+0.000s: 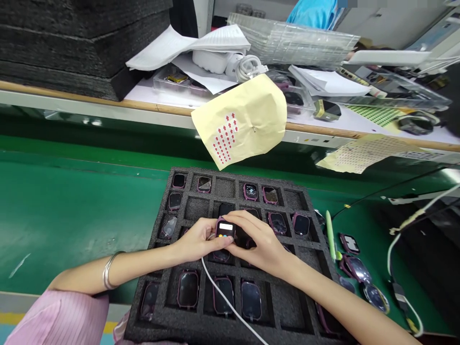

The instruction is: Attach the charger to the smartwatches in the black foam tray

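Note:
Both hands hold one smartwatch [225,229] with a lit screen above the black foam tray [215,330]. My left hand [201,239] grips its left side, its thumb along the lower edge. Around the right side and top of the watch, my right hand [258,242] is closed, with the thumb at the screen's lower corner. A white cable [226,299] runs from beneath my left hand down across the tray. Dark watches with purple frames, such as one at the lower left [188,289], lie in many of the tray's compartments.
Right of the tray lie a green pen [329,235], a loose watch [349,243] and a cable with a connector [398,292]. Behind, a shelf [168,109] carries papers, clear trays and stacked black foam [72,48]. A yellow sticker sheet [247,120] hangs from its edge.

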`<state>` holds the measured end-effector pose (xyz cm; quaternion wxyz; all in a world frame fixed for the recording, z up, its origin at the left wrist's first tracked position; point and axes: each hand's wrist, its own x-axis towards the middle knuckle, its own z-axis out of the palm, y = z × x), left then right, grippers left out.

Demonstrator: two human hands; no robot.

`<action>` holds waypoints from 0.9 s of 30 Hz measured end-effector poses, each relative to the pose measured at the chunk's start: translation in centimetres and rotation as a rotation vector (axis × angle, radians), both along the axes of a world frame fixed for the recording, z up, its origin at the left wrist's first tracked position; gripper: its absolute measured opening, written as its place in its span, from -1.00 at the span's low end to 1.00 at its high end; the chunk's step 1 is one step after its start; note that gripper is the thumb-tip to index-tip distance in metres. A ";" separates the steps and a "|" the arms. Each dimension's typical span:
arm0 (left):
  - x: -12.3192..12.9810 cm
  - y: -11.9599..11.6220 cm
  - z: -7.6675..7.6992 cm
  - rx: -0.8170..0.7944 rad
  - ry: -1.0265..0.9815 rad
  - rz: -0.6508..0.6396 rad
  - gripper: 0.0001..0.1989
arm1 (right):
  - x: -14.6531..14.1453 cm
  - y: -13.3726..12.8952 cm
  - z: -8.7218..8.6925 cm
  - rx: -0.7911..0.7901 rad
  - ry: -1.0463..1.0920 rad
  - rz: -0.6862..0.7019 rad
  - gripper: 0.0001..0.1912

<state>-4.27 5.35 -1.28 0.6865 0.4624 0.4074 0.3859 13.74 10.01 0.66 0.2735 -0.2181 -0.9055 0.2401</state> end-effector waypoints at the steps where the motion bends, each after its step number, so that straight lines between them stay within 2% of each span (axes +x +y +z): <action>1: 0.0 0.0 0.0 -0.004 0.005 -0.005 -0.59 | 0.0 0.0 0.0 -0.009 0.015 0.004 -0.59; 9: 0.0 -0.2 0.1 0.022 -0.018 -0.025 -0.65 | 0.3 -0.2 0.1 -0.012 0.009 0.008 -0.55; 16: -0.4 -0.2 0.3 -0.012 -0.046 -0.075 -0.58 | 0.2 0.0 0.5 -0.195 0.105 0.079 -0.53; 19: -0.3 -0.3 -0.1 -0.007 -0.034 -0.082 -0.59 | 0.4 -0.2 0.7 -0.117 0.067 0.054 -0.53; 23: 0.2 -0.2 -0.7 0.017 -0.017 -0.025 -0.60 | 0.8 0.7 1.9 0.110 -0.091 0.017 -0.62; 27: 0.4 -0.1 -0.5 -0.031 -0.030 -0.104 -0.47 | 0.4 4.2 2.6 0.068 -0.002 -0.063 -0.65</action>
